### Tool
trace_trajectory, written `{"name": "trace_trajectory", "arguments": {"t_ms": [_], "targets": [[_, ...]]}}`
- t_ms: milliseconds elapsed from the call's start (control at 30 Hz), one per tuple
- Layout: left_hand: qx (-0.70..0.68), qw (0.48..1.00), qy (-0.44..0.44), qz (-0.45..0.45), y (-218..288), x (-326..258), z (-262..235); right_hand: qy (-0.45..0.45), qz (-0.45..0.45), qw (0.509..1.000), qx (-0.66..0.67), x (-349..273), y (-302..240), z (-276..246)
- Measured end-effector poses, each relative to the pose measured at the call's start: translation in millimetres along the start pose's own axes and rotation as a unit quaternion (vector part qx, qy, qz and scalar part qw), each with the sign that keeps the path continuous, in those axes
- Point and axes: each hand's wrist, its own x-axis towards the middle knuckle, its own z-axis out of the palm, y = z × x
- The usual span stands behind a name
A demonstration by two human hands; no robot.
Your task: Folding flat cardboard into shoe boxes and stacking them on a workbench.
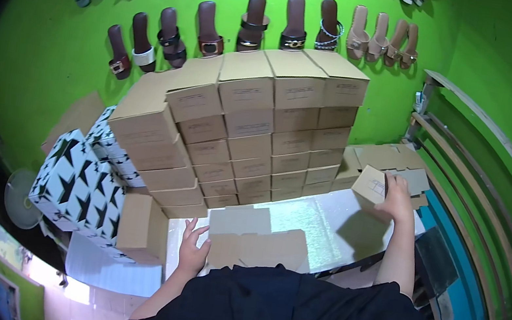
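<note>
At the right end of the white tabletop (361, 232), my right hand (398, 198) grips a small brown cardboard box (370, 186) by its right side. Printing marks the face of that box, and a shadow falls on the table below it. My left hand (194, 249) is at the table's near left, fingers spread and holding nothing. Just right of it lie flat pieces of cardboard, a greyish sheet (240, 219) and a brown one (276, 249) with cut edges. Behind them rises a tall stack of closed brown boxes (248, 126), several rows high.
Boxes with black-and-white star patterns (70, 182) stand at the left beside a plain brown box (141, 226). More flattened cardboard (389, 157) lies at the back right, near a slatted wooden frame (477, 186). Sandals (253, 24) hang on the green wall.
</note>
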Motion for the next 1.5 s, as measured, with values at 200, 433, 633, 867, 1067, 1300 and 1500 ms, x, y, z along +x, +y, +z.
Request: {"name": "trace_trajectory", "arguments": {"t_ms": [200,433,633,867,1067,1300,1500], "targets": [[0.015,0.999,-0.035,-0.002,24,16,59,0.086,-0.068,0.994,-0.019,39,65,13],[0.031,0.999,-0.032,-0.009,40,10,86,0.050,-0.128,0.990,0.026,83,117,115],[0.066,0.997,-0.029,-0.030,37,6,90,0.046,0.213,0.946,0.238,110,175,244],[0.082,0.992,-0.025,-0.096,34,-10,88,0.022,0.161,0.973,0.165,157,108,266],[0.071,0.992,-0.026,-0.102,42,-1,88,0.010,0.221,0.954,0.200,197,102,308],[0.066,0.992,-0.017,-0.108,30,-10,77,-0.031,0.142,0.974,0.173,191,113,299],[0.065,0.989,0.003,-0.133,23,-16,52,0.069,0.266,0.939,0.206,123,55,288]]}}
